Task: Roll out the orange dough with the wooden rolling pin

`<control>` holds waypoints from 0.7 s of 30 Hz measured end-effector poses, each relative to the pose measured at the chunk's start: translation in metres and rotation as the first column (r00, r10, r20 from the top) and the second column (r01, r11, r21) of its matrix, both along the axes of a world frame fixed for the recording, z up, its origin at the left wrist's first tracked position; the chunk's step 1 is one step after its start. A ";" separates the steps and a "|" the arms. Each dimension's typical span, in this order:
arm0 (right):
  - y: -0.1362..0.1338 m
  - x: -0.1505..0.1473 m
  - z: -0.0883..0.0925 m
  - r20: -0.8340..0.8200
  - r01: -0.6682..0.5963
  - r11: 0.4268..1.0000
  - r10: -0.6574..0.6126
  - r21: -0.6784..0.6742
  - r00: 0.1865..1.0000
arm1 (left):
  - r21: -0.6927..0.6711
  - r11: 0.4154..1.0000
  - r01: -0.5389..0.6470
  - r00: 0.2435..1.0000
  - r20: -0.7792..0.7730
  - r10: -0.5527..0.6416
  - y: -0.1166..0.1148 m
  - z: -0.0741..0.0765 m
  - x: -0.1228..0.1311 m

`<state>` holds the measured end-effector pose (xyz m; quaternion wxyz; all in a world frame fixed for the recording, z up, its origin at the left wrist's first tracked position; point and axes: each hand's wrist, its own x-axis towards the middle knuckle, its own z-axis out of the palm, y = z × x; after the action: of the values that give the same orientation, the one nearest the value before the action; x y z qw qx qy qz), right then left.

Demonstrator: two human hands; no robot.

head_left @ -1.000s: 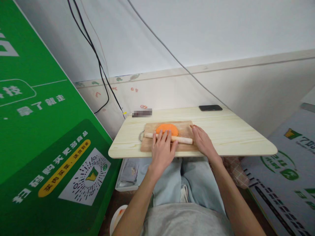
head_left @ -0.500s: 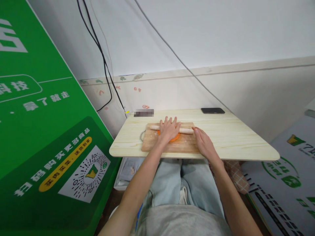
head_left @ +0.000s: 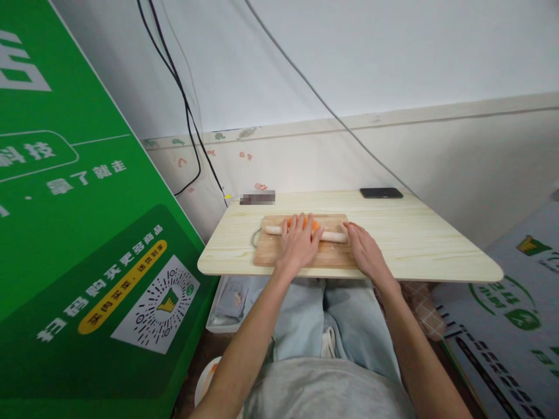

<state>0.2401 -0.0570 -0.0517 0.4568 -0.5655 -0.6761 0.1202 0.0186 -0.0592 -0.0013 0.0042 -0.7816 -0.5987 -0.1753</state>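
A wooden rolling pin (head_left: 332, 237) lies crosswise on a wooden cutting board (head_left: 268, 255). Beyond it, a flat orange piece that looks like dough (head_left: 315, 223) shows around my left fingers. My left hand (head_left: 298, 240) rests palm-down over the pin, fingers stretched out and spread, the tips over the orange piece. At the pin's right end is my right hand (head_left: 365, 248), its fingers drawn together around that end; the exact grip is partly hidden. Part of the orange piece is covered by my left hand.
The board lies on a pale wooden table (head_left: 419, 244) against the wall. A black phone (head_left: 381, 193) and a blurred dark item (head_left: 257, 198) are along its back edge. A green sign panel (head_left: 131, 233) stands left. Below are a white box (head_left: 213, 320) and a plate (head_left: 201, 381).
The rolling pin and my left hand have come back slightly toward me. The orange piece, earlier showing on the near side of the pin, now shows on the far side.
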 end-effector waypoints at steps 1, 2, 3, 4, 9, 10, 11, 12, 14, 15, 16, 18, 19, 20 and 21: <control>0.000 0.000 0.000 0.003 -0.001 1.000 0.001 0.001 1.000 | -0.044 0.999 -0.008 1.000 0.006 0.008 0.018 0.007 0.005; 0.000 0.000 0.001 0.005 -0.004 1.000 0.004 0.003 1.000 | -0.113 0.994 -0.009 1.000 0.006 0.009 0.035 0.014 0.010; -0.001 0.000 0.001 0.007 -0.006 1.000 0.006 0.005 1.000 | -0.181 0.983 -0.015 1.000 0.000 0.015 0.050 0.020 0.014; -0.001 0.000 0.002 0.006 -0.007 1.000 0.007 0.005 1.000 | -0.221 0.975 -0.024 1.000 -0.003 0.024 0.061 0.025 0.017; -0.001 -0.001 0.003 0.006 -0.012 1.000 0.012 0.004 1.000 | -0.184 0.983 -0.020 1.000 -0.009 0.019 0.053 0.025 0.014; -0.002 -0.001 0.003 0.011 -0.015 1.000 0.015 0.008 1.000 | -0.153 0.988 -0.012 1.000 -0.011 0.010 0.038 0.020 0.011; -0.002 -0.001 0.003 0.015 -0.017 1.000 0.017 0.011 1.000 | -0.113 0.994 -0.003 1.000 -0.012 0.001 0.022 0.014 0.006; -0.002 -0.002 0.003 0.017 -0.018 1.000 0.017 0.014 1.000 | -0.058 0.998 0.000 1.000 -0.010 -0.001 0.005 0.008 0.002; -0.002 -0.002 0.003 0.015 -0.014 1.000 0.014 0.018 1.000 | 0.020 1.000 -0.022 1.000 -0.009 0.022 -0.025 -0.004 -0.006; -0.002 -0.002 0.003 0.014 -0.012 1.000 0.012 0.018 1.000 | 0.036 0.999 -0.026 1.000 -0.008 0.027 -0.036 -0.008 -0.009; -0.002 -0.002 0.003 0.013 -0.012 1.000 0.012 0.017 1.000 | 0.045 0.999 -0.029 1.000 -0.009 0.030 -0.043 -0.011 -0.011; -0.002 -0.001 0.002 0.011 -0.012 1.000 0.011 0.015 1.000 | 0.040 0.999 -0.022 1.000 -0.012 0.022 -0.045 -0.013 -0.012; -0.002 -0.001 0.002 0.011 -0.011 1.000 0.011 0.014 1.000 | 0.030 0.999 -0.014 1.000 -0.013 0.014 -0.039 -0.012 -0.011; -0.002 -0.001 0.001 0.011 -0.010 1.000 0.010 0.013 1.000 | 0.017 1.000 -0.002 1.000 -0.014 0.003 -0.029 -0.009 -0.010; -0.001 0.000 0.000 0.012 -0.007 1.000 0.007 0.012 1.000 | -0.002 1.000 0.008 1.000 -0.014 -0.008 -0.016 -0.004 -0.007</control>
<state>0.2400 -0.0579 -0.0520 0.4558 -0.5609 -0.6816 0.1145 0.0112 -0.0751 -0.0054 0.0067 -0.7851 -0.5958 -0.1692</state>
